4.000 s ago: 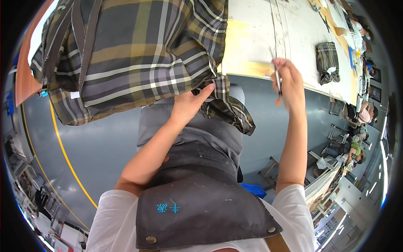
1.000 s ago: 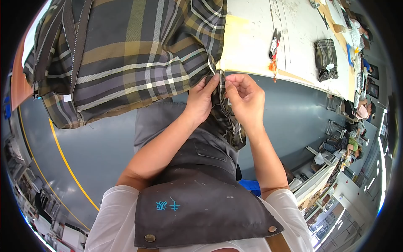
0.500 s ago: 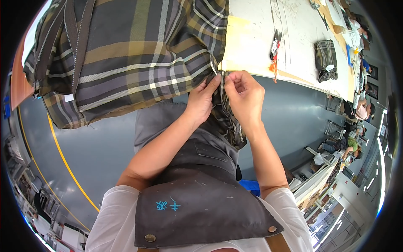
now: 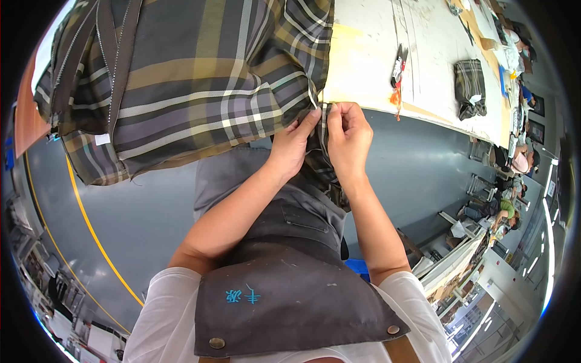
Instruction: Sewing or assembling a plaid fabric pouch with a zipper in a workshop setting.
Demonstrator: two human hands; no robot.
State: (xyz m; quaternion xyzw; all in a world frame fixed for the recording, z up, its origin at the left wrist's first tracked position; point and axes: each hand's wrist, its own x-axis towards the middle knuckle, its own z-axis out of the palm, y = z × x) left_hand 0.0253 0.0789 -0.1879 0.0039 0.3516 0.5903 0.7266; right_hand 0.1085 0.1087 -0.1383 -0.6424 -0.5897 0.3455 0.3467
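Observation:
A large piece of plaid fabric (image 4: 181, 115) in dark grey, olive and white, with dark zippers at its left, spreads over the table and hangs past the front edge. My left hand (image 4: 292, 144) pinches the fabric's right edge between thumb and fingers, close to a narrow white strip. Just to the right, my right hand (image 4: 349, 138) is closed in a pinch on the same edge, fingertips a short way from the left thumb. Below both hands the fabric drapes down in folds against my dark apron (image 4: 290, 284). The exact spot gripped is partly hidden by my fingers.
On the white table (image 4: 369, 54) lie small scissors or snips (image 4: 397, 72) with an orange tassel. A folded plaid bundle (image 4: 469, 89) rests near the table's right end. Several people work at far-right benches. Grey floor (image 4: 417, 163) with yellow lines surrounds me.
My right hand has shifted slightly left and turned more upright, drawing its fingers nearer the left ones. The view has moved a little; both hands keep their pinch on the fabric.

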